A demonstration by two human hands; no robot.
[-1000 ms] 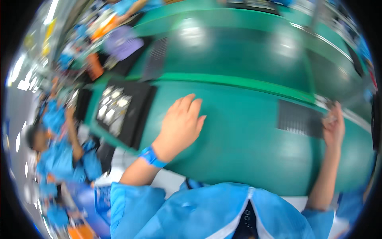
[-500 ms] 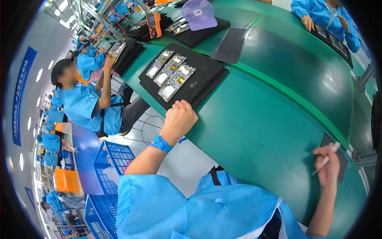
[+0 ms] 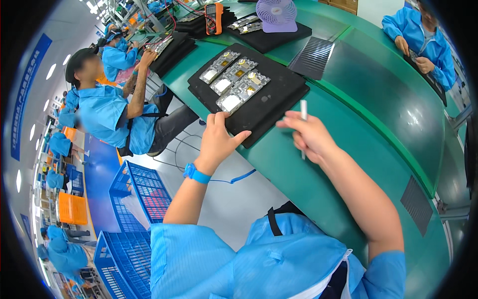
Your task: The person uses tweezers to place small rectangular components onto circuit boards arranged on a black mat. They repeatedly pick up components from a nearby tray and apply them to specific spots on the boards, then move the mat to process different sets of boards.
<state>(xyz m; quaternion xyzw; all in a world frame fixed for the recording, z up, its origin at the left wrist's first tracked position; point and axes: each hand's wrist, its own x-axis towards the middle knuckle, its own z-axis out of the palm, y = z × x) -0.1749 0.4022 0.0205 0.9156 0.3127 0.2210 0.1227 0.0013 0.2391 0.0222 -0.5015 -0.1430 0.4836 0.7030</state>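
Three circuit boards (image 3: 243, 91) lie side by side on a stack of black pads (image 3: 271, 112) at the table's left edge. My left hand (image 3: 219, 142) rests at the near edge of the pads, thumb spread away from the fingers, fingertips by the nearest board; whether they touch it I cannot tell. A blue strap (image 3: 197, 173) circles that wrist. Right of the pads, above the green table, my right hand (image 3: 311, 134) holds a slim white pen-like stick (image 3: 303, 107) upright between its fingers. Its lower end shows below the fingers.
Beyond the pads stand a purple fan (image 3: 275, 15) and an orange multimeter (image 3: 213, 19). Dark slatted sheets (image 3: 312, 57) lie on the green table (image 3: 348, 164). Blue crates (image 3: 149, 192) stand at lower left. Co-workers sit on the left and at far right.
My right hand has swung from the table's far right to beside the pads, still holding the white stick. My left hand has opened from a curled pose. The view has shifted slightly.
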